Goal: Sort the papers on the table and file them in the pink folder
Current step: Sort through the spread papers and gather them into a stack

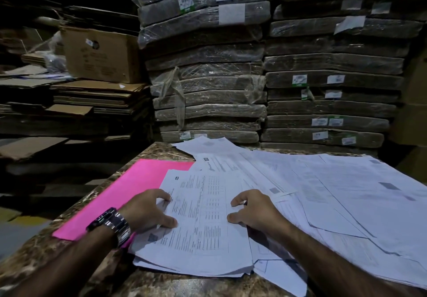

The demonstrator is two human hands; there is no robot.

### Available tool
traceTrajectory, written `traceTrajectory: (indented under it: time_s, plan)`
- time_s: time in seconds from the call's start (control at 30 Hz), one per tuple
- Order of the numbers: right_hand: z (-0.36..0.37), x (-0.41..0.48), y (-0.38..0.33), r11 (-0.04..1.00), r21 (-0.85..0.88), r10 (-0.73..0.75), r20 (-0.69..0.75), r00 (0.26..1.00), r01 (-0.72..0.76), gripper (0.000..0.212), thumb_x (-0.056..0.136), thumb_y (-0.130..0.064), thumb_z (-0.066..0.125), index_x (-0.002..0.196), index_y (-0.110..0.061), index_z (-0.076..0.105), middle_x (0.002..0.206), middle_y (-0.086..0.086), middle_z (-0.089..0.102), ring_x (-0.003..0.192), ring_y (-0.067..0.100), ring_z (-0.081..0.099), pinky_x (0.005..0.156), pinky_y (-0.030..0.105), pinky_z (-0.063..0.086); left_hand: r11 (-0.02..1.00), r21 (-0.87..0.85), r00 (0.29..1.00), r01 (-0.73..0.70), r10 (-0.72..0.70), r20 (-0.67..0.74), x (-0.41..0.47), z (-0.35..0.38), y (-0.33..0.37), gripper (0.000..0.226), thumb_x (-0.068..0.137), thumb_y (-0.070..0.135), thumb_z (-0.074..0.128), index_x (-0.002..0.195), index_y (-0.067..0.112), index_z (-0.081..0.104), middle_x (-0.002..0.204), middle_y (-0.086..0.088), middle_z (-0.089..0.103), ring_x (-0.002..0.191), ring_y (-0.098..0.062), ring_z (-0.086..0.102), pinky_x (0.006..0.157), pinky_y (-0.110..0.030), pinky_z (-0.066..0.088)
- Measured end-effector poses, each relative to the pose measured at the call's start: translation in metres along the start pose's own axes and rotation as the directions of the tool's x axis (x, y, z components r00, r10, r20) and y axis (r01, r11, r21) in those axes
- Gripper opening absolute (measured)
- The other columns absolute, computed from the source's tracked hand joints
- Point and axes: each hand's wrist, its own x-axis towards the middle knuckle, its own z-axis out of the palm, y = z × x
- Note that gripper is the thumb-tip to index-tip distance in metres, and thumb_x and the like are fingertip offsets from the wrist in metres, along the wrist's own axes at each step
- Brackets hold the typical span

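Note:
A stack of printed white papers [201, 222] lies on the marbled table [147, 280], partly over the pink folder [129, 190] at its left. My left hand [147, 211], a metal watch on its wrist, grips the stack's left edge with curled fingers and thumb. At the stack's right edge, my right hand [251, 211] holds the paper with bent fingers and thumb. More loose sheets [335, 188] spread over the table's right half, overlapping one another.
Shrink-wrapped bundles of flat cardboard [208, 84] are piled high just behind the table. Flattened cartons and an open cardboard box [99, 53] stand at the back left. The table's left edge drops to a dark floor.

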Motion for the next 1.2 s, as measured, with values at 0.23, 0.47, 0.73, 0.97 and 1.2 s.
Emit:
traceTrajectory:
  time_s: [0.23,0.47,0.73,0.97,1.2]
  plan:
    - [-0.002,-0.006,-0.002,0.998,-0.066,-0.017,-0.014,1.000,0.016,0.045,0.073,-0.013,0.082,0.113,-0.007,0.061,0.079,-0.008,0.054,0.057,0.004,0.058,0.046,0.009,0.043,0.992,0.122,1.000,-0.010,0.013,-0.023,-0.003,0.003,0.002,0.082,0.068,0.040,0.081,0.137,0.021,0.041,0.139,-0.001,0.049,0.107,-0.018,0.050,0.077,-0.025,0.042]
    - [-0.003,-0.010,-0.001,0.996,-0.087,-0.011,-0.014,1.000,0.010,0.051,0.073,-0.014,0.083,0.117,-0.008,0.059,0.089,-0.003,0.058,0.062,0.006,0.060,0.049,0.013,0.047,0.982,0.186,0.996,0.021,-0.005,-0.084,-0.002,0.006,0.001,0.068,0.072,0.041,0.079,0.126,0.013,0.048,0.127,-0.003,0.058,0.096,-0.016,0.051,0.075,-0.025,0.045]
    - [-0.004,-0.011,0.001,0.977,-0.212,-0.028,-0.026,0.999,0.021,0.063,0.071,-0.026,0.083,0.125,-0.012,0.054,0.127,0.004,0.057,0.093,0.013,0.051,0.069,0.020,0.047,0.967,0.249,0.996,0.060,-0.040,-0.085,0.001,0.006,0.002,0.061,0.066,0.046,0.081,0.112,0.015,0.055,0.107,0.001,0.060,0.097,-0.018,0.058,0.078,-0.028,0.050]
    - [-0.006,-0.017,-0.004,0.943,-0.332,-0.044,-0.013,0.999,0.037,0.054,0.076,-0.028,0.079,0.120,-0.011,0.054,0.123,0.002,0.059,0.093,0.013,0.051,0.074,0.022,0.047,0.963,0.265,0.997,0.049,-0.033,-0.068,0.004,0.004,-0.001,0.057,0.066,0.044,0.082,0.106,0.014,0.055,0.101,0.000,0.061,0.092,-0.017,0.058,0.077,-0.028,0.051]
    - [-0.012,-0.018,-0.008,0.926,-0.378,0.010,0.024,1.000,0.000,0.053,0.075,-0.034,0.078,0.118,-0.011,0.056,0.120,0.002,0.061,0.095,0.014,0.056,0.078,0.025,0.051,0.936,0.350,1.000,0.032,-0.030,-0.010,0.011,0.001,0.004,0.052,0.065,0.048,0.081,0.094,0.015,0.053,0.097,-0.002,0.059,0.083,-0.016,0.053,0.071,-0.027,0.046]
